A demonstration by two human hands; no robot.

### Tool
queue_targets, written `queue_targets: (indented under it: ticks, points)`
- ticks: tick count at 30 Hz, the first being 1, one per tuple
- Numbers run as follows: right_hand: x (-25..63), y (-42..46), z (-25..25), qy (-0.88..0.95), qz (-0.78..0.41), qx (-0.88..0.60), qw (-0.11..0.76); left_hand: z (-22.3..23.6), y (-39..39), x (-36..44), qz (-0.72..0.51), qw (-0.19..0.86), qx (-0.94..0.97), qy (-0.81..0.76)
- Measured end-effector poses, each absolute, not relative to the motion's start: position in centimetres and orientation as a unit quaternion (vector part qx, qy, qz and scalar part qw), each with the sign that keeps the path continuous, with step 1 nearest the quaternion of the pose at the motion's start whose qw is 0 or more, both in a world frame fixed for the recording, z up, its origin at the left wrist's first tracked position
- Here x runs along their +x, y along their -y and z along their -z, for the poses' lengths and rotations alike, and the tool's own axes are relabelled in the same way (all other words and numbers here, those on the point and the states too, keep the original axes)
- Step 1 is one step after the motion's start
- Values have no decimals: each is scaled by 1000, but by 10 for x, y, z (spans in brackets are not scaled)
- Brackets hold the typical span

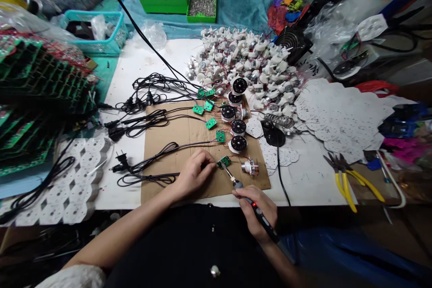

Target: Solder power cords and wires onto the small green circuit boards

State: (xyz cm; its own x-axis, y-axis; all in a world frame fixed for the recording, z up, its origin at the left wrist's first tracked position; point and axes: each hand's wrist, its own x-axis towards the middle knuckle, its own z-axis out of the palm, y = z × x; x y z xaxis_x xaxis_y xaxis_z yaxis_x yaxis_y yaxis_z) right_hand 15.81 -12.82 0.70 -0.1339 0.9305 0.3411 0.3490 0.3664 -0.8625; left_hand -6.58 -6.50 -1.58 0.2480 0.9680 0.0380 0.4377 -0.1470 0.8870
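My right hand (258, 211) is closed round a black soldering iron (243, 193), whose tip touches a small green circuit board (224, 161) on a sheet of cardboard (184, 132). My left hand (195, 172) is pinched on a black power cord (153, 155) right beside that board. Thin red wires run from the board to a small silver motor (250, 167) lying to its right.
Several finished boards with black discs (238, 127) and cords lie in a row behind. A heap of white motors (249, 63) sits beyond, a soldering stand (274, 128) and yellow pliers (347, 182) to the right, stacked green boards (37, 94) at left, green bins (178, 2) far back.
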Motion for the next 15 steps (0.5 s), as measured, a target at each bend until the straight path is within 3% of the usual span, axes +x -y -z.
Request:
queue_targets:
  ticks: [15]
  points:
    - [157, 130, -3, 685, -325, -477, 445, 14, 64, -66, -333, 395, 687, -510]
